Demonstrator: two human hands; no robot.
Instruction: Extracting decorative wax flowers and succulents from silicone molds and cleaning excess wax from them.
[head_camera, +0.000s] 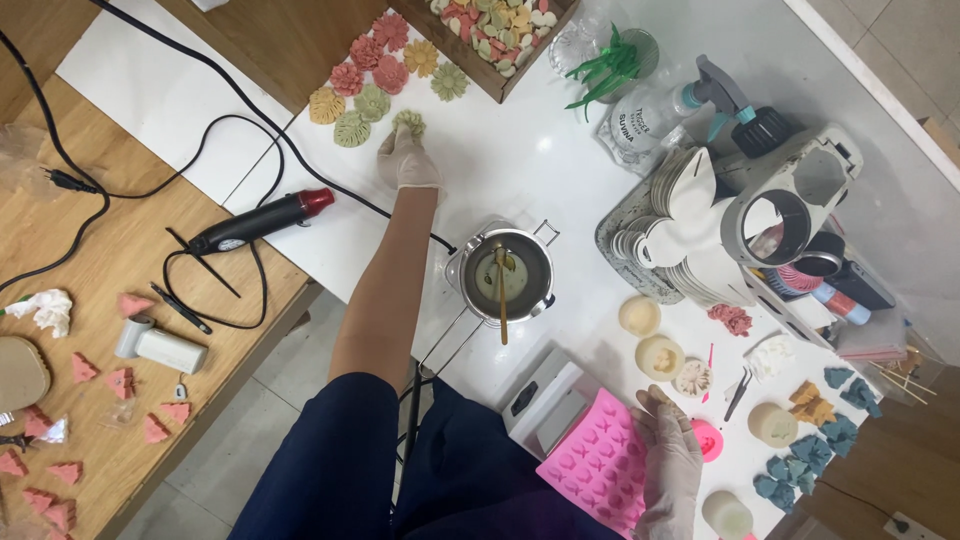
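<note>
1. The gloved right hand (668, 460) rests flat, grip released, on the pink silicone mould (597, 462) at the white bench's (520, 160) near edge.
2. Mid-bench stands the melting pot (502, 274).
3. Farthest, the gloved left hand (406, 160) pinches a green wax flower (408, 122).

Black heat gun (262, 219), metal melting pot (505, 272), spray bottle (668, 108), stacked white dishes (685, 225)

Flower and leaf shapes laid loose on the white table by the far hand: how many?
9: eight loose in a cluster near the tray, and a green flower under the left hand. The tray's own pieces are not counted.
</note>
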